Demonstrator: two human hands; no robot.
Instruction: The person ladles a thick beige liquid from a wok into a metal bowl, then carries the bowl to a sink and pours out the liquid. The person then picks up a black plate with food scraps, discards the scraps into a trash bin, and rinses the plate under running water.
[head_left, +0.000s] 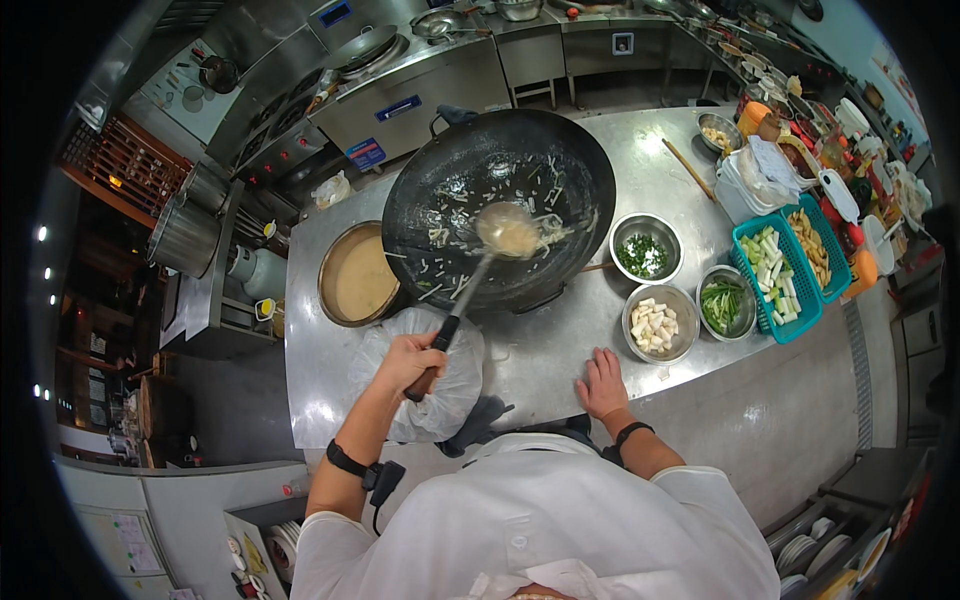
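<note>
My left hand (411, 361) grips the dark handle of a steel ladle (466, 291). The ladle's blurred bowl is inside a large black wok (442, 157), over pale shreds and bits of food stuck to its surface. On the steel table (536, 360), my right hand (602, 384) lies near the front edge with fingers apart, holding nothing. Left of the wok stands a metal pot (323, 292) of cloudy tan liquid. A clear plastic bag (450, 397) lies beneath my left hand; its contents cannot be made out.
Right of the wok are metal bowls of chopped greens (642, 255), white chunks (654, 326) and green strips (721, 307). Teal baskets (796, 334) hold cut scallions and yellowish pieces. A wooden stick (688, 169) lies near crowded containers. Stoves (420, 112) stand behind the table.
</note>
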